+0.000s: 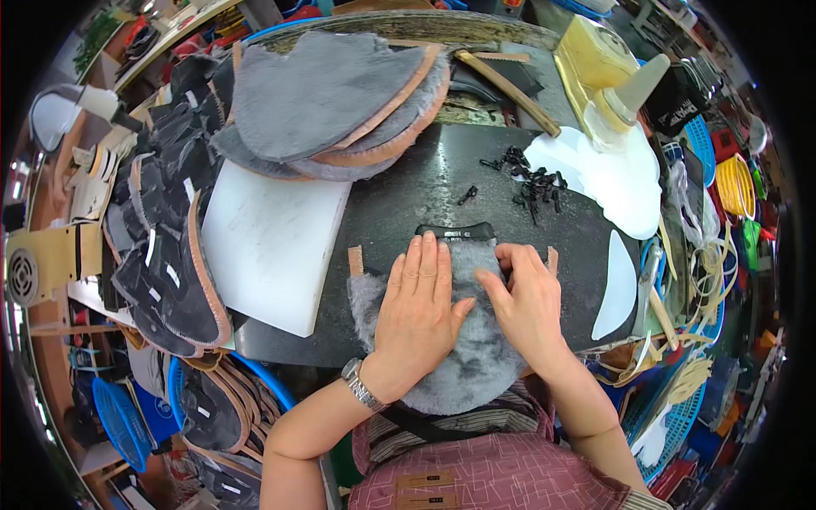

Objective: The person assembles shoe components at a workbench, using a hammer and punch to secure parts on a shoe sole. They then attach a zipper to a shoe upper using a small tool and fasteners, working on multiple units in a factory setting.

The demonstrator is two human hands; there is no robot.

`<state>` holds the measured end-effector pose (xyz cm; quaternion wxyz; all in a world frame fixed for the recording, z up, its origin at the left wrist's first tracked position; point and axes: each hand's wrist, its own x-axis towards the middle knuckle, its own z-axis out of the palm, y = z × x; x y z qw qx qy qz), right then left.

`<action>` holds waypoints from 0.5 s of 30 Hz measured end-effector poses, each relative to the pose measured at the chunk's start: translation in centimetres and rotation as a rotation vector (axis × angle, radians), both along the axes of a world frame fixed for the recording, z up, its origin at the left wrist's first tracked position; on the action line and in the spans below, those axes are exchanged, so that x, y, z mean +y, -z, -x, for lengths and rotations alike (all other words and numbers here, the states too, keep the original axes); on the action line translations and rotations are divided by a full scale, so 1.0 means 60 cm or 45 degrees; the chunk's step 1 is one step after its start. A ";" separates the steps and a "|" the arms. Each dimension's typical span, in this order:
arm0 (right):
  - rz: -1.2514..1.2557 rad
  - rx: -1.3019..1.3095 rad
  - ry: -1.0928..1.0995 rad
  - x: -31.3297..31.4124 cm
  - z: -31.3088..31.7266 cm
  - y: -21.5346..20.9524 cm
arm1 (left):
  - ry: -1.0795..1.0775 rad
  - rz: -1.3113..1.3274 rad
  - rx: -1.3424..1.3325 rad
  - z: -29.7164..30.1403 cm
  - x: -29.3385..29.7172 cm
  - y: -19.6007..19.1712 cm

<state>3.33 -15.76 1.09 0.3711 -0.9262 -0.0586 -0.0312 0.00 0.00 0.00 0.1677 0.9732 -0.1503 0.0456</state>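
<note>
A grey, furry shoe-upper piece (pixel 467 361) lies fur side up on the dark work board in front of me. Along its far edge runs a black band (pixel 478 231) with small pale print. Tan pinked-edge tabs stick out at both sides. My left hand (pixel 414 310) rests flat on the fur with its fingers stretched forward, their tips at the black band. On the right side of the fur, my right hand (pixel 531 297) is half curled, thumb apart from the fingers. Nothing shows in either hand, though some right fingertips are partly hidden.
Furry grey pieces (pixel 323 93) are stacked behind a white board (pixel 276 242). Dark uppers (pixel 166 280) pile at left. Small black bits (pixel 535 183), a wooden-handled tool (pixel 510 93), a yellowish container (pixel 586 64) and a white curved piece (pixel 615 289) lie farther right.
</note>
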 end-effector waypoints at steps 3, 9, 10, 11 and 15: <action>0.008 0.293 0.052 0.012 -0.025 -0.028 | 0.056 -0.051 0.018 -0.001 0.001 -0.011; 0.104 0.204 0.047 0.003 -0.048 -0.016 | 0.129 -0.004 0.068 -0.009 -0.004 -0.014; 0.177 0.047 0.022 -0.002 -0.044 0.000 | 0.138 0.011 0.025 -0.010 -0.004 -0.013; 0.249 -0.110 -0.005 -0.008 -0.039 0.008 | 0.138 0.004 0.030 -0.007 -0.008 -0.010; 0.503 -0.075 -0.089 -0.022 -0.032 -0.006 | 0.178 -0.031 -0.013 -0.014 -0.017 -0.016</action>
